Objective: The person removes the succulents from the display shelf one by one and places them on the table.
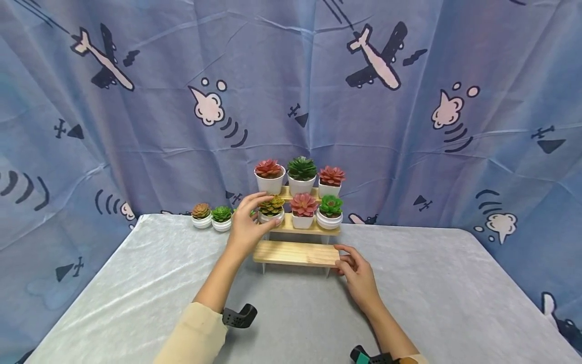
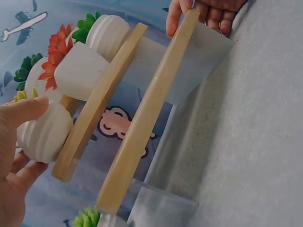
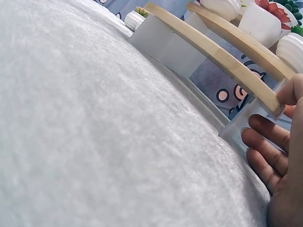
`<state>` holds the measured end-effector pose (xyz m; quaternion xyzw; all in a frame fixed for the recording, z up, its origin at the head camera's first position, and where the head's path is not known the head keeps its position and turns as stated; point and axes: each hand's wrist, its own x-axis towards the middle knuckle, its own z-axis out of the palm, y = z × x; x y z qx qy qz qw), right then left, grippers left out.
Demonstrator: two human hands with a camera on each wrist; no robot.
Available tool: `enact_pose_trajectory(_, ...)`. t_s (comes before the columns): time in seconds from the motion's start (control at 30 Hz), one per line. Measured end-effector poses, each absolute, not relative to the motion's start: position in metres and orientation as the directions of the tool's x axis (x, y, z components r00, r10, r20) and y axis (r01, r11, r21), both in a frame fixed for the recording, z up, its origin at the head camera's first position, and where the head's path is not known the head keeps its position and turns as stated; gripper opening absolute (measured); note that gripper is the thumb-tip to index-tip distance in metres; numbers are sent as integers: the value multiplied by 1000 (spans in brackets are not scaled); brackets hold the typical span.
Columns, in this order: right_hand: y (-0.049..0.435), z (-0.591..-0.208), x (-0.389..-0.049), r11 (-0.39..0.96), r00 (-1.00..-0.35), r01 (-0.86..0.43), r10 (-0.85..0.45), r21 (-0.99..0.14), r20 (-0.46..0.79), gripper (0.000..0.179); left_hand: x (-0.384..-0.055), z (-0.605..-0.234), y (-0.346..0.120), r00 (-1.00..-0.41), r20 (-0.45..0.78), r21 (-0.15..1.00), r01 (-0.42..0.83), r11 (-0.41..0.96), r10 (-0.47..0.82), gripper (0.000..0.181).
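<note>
My left hand (image 1: 247,230) holds a small potted yellow succulent (image 1: 271,206) between thumb and fingers, at the left end of the middle step. In the left wrist view its ribbed white pot (image 2: 45,135) sits at the board's end. My right hand (image 1: 359,280) grips the right end of the lowest board of a three-step wooden display stand (image 1: 295,253). In the right wrist view, several fingers (image 3: 267,153) lie beside the stand's clear side panel. Next to the yellow plant are a potted pink succulent (image 1: 303,208) and a potted green succulent (image 1: 330,210).
On the top step stand two potted red succulents (image 1: 269,174) (image 1: 332,179) with a dark green one (image 1: 302,174) between them. Left of the stand, a brownish succulent (image 1: 201,215) and green ones (image 1: 222,217) sit on the pale tablecloth (image 1: 150,283). A patterned blue curtain (image 1: 291,76) hangs behind.
</note>
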<state>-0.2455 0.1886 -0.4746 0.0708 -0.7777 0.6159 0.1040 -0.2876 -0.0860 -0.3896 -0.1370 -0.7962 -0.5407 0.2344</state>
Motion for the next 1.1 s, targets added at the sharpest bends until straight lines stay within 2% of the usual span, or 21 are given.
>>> enact_pose_trajectory(0.53, 190, -475, -247, 236, -970, -231, 21, -944, 243, 36, -265, -373, -116, -824, 560, 786, 498, 365, -82, 50)
enact_pose_trajectory(1.1, 189, -476, -248, 248, -968, -241, 14, -938, 252, 36, -256, -389, -138, -817, 544, 812, 457, 361, -189, 53)
